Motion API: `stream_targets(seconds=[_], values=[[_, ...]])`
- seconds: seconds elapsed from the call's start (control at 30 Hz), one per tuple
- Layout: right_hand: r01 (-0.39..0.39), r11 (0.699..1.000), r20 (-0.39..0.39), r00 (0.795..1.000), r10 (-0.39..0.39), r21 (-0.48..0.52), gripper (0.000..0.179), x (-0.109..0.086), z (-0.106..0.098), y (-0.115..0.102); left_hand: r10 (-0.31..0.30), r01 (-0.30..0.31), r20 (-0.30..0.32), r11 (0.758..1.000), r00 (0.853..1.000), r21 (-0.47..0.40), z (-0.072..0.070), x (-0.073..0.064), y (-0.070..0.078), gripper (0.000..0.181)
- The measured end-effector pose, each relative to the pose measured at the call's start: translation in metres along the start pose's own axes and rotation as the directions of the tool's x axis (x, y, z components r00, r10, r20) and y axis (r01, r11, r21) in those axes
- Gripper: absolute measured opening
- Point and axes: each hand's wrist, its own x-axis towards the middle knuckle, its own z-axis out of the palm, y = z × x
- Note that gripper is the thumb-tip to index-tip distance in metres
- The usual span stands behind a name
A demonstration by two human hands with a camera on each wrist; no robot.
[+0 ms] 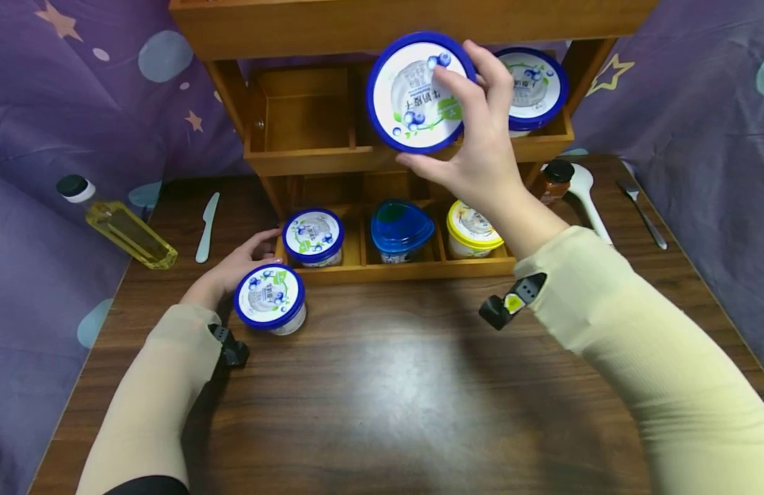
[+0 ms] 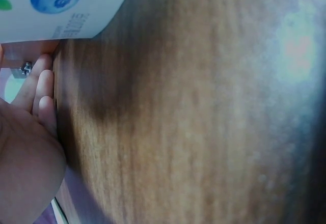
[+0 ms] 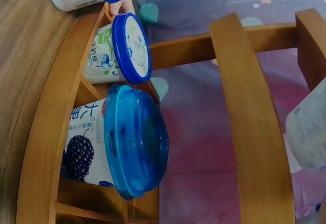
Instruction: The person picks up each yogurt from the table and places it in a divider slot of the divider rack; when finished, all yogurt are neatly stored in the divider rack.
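Note:
My right hand [image 1: 489, 148] grips a round tub with a blue-rimmed blueberry lid [image 1: 406, 89] by its edge, in front of the middle tier of a wooden shelf [image 1: 320, 162]. Part of that tub shows at the right edge of the right wrist view. Low at the shelf's left end rests my left hand [image 1: 233, 269], its fingers stretched along the side, as the left wrist view shows [image 2: 30, 147]. A second blueberry tub [image 1: 269, 297] stands on the table close beside this hand. Another blueberry tub [image 1: 313, 237] sits in the lower left compartment.
The lower tier also holds a tub with a clear blue lid [image 1: 401, 227] and a yellow-lidded tub [image 1: 471, 230]. One more blueberry tub [image 1: 533, 89] stands upper right. An oil bottle [image 1: 124, 230] and knife [image 1: 208, 227] lie left; a jar [image 1: 551, 182], white spoon [image 1: 588, 196] and fork [image 1: 644, 216] right.

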Motion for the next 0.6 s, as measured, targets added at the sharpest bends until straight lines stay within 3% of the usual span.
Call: stream_targets(seconds=[0.33, 0.6], values=[[0.056, 0.998, -0.036, 0.998, -0.057, -0.04, 0.071, -0.005, 0.013, 0.006, -0.002, 0.002, -0.02, 1.0, 1.0, 0.016, 0.002, -0.003, 0.001, 0.079], [0.045, 0.999, -0.033, 0.998, -0.045, -0.007, 0.067, -0.011, 0.024, 0.008, -0.008, 0.008, -0.02, 1.0, 1.0, 0.019, 0.002, -0.002, 0.001, 0.079]])
